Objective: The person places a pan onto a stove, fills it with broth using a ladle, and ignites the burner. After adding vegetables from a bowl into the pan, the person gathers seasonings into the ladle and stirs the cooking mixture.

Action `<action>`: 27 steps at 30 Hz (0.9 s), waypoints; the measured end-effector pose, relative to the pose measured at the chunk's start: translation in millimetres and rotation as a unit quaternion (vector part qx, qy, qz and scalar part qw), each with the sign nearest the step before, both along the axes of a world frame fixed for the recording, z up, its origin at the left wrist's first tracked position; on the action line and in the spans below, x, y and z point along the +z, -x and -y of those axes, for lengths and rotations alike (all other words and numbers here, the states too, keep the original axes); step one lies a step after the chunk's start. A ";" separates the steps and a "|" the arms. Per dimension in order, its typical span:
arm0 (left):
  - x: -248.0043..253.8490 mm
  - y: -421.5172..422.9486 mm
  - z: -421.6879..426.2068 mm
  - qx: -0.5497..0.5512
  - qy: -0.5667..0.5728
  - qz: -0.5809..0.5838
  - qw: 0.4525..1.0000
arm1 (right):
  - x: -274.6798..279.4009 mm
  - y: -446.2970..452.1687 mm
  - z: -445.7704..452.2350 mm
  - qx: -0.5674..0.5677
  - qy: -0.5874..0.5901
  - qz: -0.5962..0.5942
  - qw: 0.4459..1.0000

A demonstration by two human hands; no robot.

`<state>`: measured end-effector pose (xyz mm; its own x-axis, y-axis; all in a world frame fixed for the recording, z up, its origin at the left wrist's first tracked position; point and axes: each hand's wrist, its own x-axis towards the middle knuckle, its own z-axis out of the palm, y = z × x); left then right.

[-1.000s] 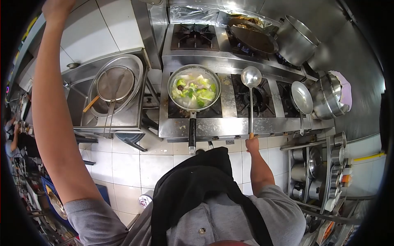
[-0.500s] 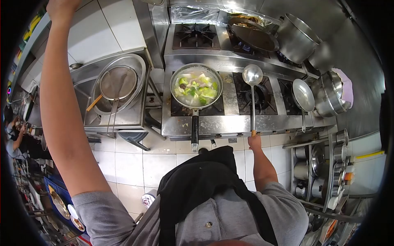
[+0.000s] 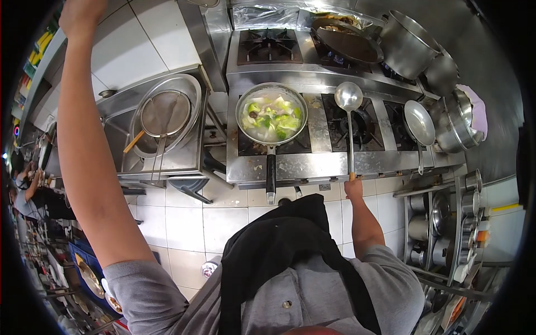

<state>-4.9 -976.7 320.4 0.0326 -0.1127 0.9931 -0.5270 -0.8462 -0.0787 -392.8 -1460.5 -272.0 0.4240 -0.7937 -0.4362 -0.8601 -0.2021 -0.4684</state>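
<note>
My right hand (image 3: 353, 188) is closed around the wooden grip of a long-handled metal ladle (image 3: 348, 97). The ladle's bowl hangs over the burner (image 3: 364, 134) to the right of a frying pan (image 3: 271, 167). In that pan, green broccoli, pale leafy vegetable pieces and something dark (image 3: 277, 118) lie in a cloudy liquid. My left arm is raised high along the left side. Of my left hand (image 3: 81, 18), only the part near the wrist shows; its fingers are cut off by the top edge.
A round strainer (image 3: 165, 113) rests across a large metal basin (image 3: 192, 95) on the steel counter at left. Right of the ladle sit a small pan (image 3: 419, 124) and stacked pots (image 3: 446, 131). A dark wok (image 3: 349, 43) stands behind. Another person (image 3: 30, 195) is at far left.
The whole view has shifted slightly, so the stove and pans appear a little farther right. My right hand keeps its grip on the ladle, and my left arm stays raised.
</note>
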 end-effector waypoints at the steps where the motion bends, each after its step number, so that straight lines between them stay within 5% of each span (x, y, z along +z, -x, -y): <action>1: -0.2 -1.1 -0.5 0.005 -0.006 0.019 1.000 | 0.3 0.2 -1.0 -0.002 0.000 -0.001 1.000; 19: -1.5 -1.9 -1.2 -0.008 0.006 0.032 0.999 | -14.7 6.1 8.0 0.006 -0.017 0.041 0.999; 21: -0.5 -8.0 -2.5 -0.012 0.008 0.046 0.999 | -5.9 4.3 4.1 -0.062 -0.185 0.119 0.974; 22: 0.6 -10.9 -3.7 -0.023 0.004 0.048 0.999 | -2.1 1.1 1.9 -0.059 -0.180 0.117 0.975; 24: -2.8 -3.5 -4.7 -0.027 0.005 0.046 0.999 | -0.8 -4.3 -0.1 -0.112 -0.416 0.193 0.882; 25: -5.1 0.1 -3.9 0.000 0.007 0.039 0.999 | -0.4 -7.9 -0.9 -0.108 -0.414 0.189 0.884; 27: -6.7 21.1 6.6 0.010 0.037 -0.003 0.999 | 0.0 -20.5 -6.7 -0.094 -0.632 0.304 0.706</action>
